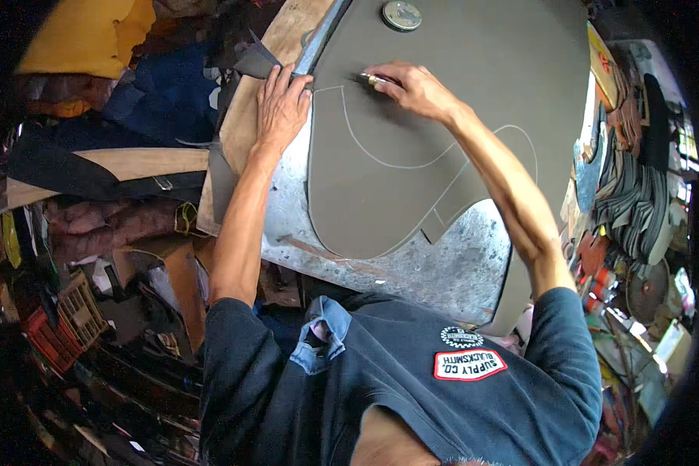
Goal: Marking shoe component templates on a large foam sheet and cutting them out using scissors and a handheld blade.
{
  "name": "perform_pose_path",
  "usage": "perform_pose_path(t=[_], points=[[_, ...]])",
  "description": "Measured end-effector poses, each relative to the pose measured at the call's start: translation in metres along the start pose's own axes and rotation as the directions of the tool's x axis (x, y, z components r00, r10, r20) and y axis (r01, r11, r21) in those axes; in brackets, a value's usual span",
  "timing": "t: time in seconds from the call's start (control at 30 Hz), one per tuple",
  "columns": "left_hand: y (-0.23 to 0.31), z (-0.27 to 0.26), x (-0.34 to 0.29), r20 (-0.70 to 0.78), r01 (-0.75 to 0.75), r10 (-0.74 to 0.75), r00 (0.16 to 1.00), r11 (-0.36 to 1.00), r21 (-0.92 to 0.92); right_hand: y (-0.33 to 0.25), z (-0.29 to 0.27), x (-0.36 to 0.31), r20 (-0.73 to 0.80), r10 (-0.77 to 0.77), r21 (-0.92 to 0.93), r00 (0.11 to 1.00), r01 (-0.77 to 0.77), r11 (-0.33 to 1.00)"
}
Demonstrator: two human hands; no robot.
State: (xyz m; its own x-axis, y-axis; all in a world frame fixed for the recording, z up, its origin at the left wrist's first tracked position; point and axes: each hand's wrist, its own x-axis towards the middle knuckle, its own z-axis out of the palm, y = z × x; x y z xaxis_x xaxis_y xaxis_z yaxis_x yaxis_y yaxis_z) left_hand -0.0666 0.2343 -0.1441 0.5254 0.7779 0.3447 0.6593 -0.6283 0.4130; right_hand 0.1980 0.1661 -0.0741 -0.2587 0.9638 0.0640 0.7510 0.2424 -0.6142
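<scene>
A large dark grey-brown sheet (427,46) of leather-like material lies over the worktop. Thin pale lines are drawn on it: a deep curve, an arch and straight strokes. My left hand (283,109) rests flat at the sheet's left edge, its fingers stretched out and somewhat spread. Above the sheet, near the top of the curved line, my right hand (419,89) pinches a slim pen-like tool (373,79) with a shiny end pointing left. Whether its tip touches the sheet I cannot tell. A round metal tin (402,15) sits on the sheet beyond my right hand.
A worn, light metal plate (458,260) shows under the sheet's near edge. Wooden board (241,124) borders the left side. Dark pieces are stacked at the right (637,194). Left of me are blue cloth (163,97), yellow material (85,35), a cardboard box (163,279) and plastic crates (81,311).
</scene>
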Motion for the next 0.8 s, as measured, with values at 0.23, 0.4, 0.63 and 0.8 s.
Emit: perform_pose_path(t=[0.23, 0.4, 0.63, 0.8], points=[[-0.038, -0.014, 0.036, -0.026, -0.215, 0.214, 0.977, 0.975, -0.049, -0.072, 0.064, -0.033, -0.253, 0.506, 0.298, 0.825, -0.431, 0.852], [-0.004, -0.013, 0.040, -0.196, -0.137, 0.164, 0.967, 0.980, 0.144, -0.095, 0.085, -0.017, -0.352, 0.519, 0.190, 0.779, -0.484, 0.854], [0.020, 0.003, 0.026, -0.015, -0.288, 0.288, 0.958, 0.951, -0.111, -0.098, 0.098, -0.011, -0.409, 0.486, 0.084, 0.772, -0.499, 0.863], [0.012, 0.025, 0.025, 0.102, -0.243, 0.255, 0.961, 0.962, -0.122, -0.101, 0.098, -0.005, -0.385, 0.510, 0.074, 0.769, -0.525, 0.848]])
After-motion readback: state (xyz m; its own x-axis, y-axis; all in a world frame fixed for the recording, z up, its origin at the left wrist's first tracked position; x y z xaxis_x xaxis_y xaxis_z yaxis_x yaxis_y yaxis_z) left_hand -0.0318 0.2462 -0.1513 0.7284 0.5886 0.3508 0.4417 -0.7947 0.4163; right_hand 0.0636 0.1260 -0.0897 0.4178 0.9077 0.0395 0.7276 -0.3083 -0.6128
